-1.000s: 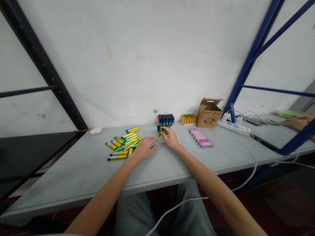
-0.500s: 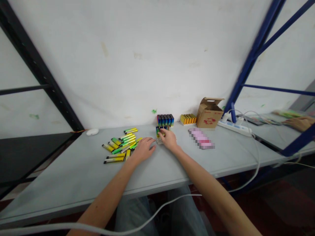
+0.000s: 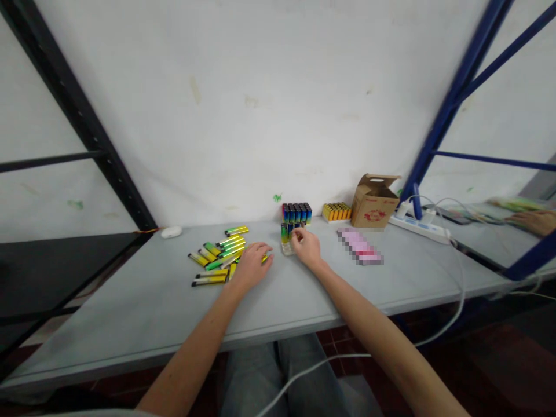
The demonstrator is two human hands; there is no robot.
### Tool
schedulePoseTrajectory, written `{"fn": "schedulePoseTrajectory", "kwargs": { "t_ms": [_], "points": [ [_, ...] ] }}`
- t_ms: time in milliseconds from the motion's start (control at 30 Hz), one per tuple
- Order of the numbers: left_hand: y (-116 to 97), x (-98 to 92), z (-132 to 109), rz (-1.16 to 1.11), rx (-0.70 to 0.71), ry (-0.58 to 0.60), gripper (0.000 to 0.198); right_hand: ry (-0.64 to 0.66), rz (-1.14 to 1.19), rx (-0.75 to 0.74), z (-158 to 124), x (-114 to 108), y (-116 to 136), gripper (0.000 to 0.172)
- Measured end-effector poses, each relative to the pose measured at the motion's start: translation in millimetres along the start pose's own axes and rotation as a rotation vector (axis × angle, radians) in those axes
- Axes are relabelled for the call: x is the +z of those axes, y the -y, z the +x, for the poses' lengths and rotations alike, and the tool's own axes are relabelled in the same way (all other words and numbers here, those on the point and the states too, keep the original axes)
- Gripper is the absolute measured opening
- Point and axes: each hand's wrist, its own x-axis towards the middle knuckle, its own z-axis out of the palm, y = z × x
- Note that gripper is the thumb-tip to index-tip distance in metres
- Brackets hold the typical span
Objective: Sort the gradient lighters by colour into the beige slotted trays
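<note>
Slim lighters (image 3: pixel 221 248) in yellow, green and silver with dark ends lie in a loose pile on the table. My left hand (image 3: pixel 252 263) is at the pile's right edge, fingers curled, with a bit of yellow lighter (image 3: pixel 264 259) showing between thumb and fingers. My right hand (image 3: pixel 307 246) pinches at a small pale tray (image 3: pixel 287 249), where green and blue lighters (image 3: pixel 284 233) stand upright at the back. Its fingers mostly hide the lighter they grip. Right behind stands a full block of blue lighters (image 3: pixel 297 212).
A tray of yellow-orange lighters (image 3: pixel 337 211) and an open cardboard box (image 3: pixel 374 201) stand by the wall. A blurred-out pink object (image 3: pixel 359 245) lies to the right, near a power strip (image 3: pixel 420 227). A white case (image 3: pixel 171 232) sits at left. Another person's hand (image 3: pixel 532 220) shows far right.
The view has shifted slightly, moving things rightward in the picture. My left hand has curled, and yellow now shows between its fingers. My right hand has moved a little right along the small tray.
</note>
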Motion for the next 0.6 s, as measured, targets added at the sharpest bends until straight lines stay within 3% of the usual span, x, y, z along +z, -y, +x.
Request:
{"fn": "schedulePoseTrajectory", "kwargs": {
  "t_ms": [133,300,467,600],
  "points": [
    [11.2,-7.4,1.2,0.005,-0.053,-0.099,0.021,-0.029,0.035,-0.006,-0.1,-11.2,-10.1,0.026],
    [24.8,-15.6,-6.6,0.083,-0.115,-0.175,0.024,0.011,-0.003,-0.018,0.3,-32.0,-41.2,0.027],
    [24.5,-15.9,-16.9,0.092,-0.123,-0.075,0.026,-0.023,-0.057,0.101,2.9,-45.2,-68.0,0.026],
    [20.7,-13.9,-16.8,0.102,-0.107,-0.034,0.018,0.042,-0.095,0.046,1.8,-42.2,-69.8,0.025]
  ]
}}
